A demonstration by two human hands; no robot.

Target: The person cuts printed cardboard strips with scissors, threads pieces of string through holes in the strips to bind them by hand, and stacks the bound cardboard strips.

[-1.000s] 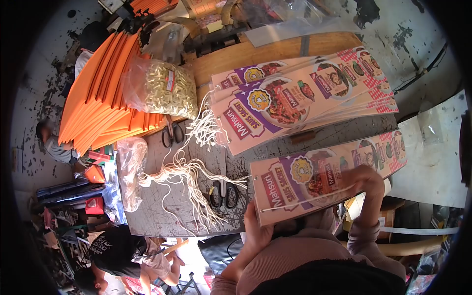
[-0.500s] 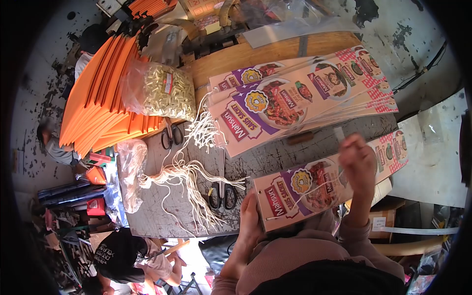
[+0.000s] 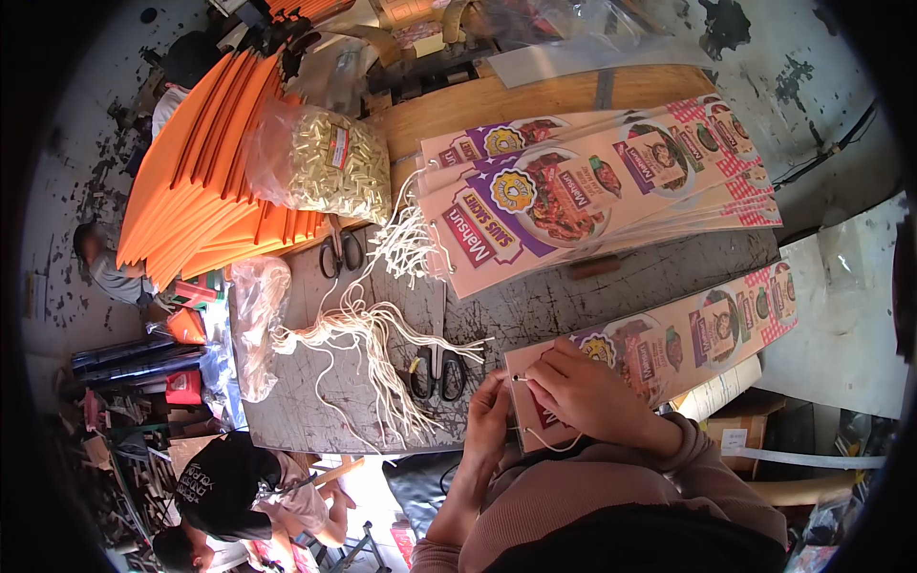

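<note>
A long printed cardboard sign marked "Mahsuri" lies slanted in front of me, its left end near my body. My left hand is closed at that left edge, thumb and fingertips beside the upper corner hole. Over the sign's face, my right hand pinches at the same corner and covers part of the print. A white cord passes at the lower corner and loops toward my right hand. The cord's end between my right fingers is mostly hidden.
Matching signs with corded ends are stacked behind. To the left lie loose cords, scissors, a second pair, a bag of small gold-coloured pieces and orange sheets. Another person sits lower left.
My right hand has come left and down from above the sign's middle to its upper left corner, drawing the cord's end there. My left hand has shifted slightly up along the edge.
</note>
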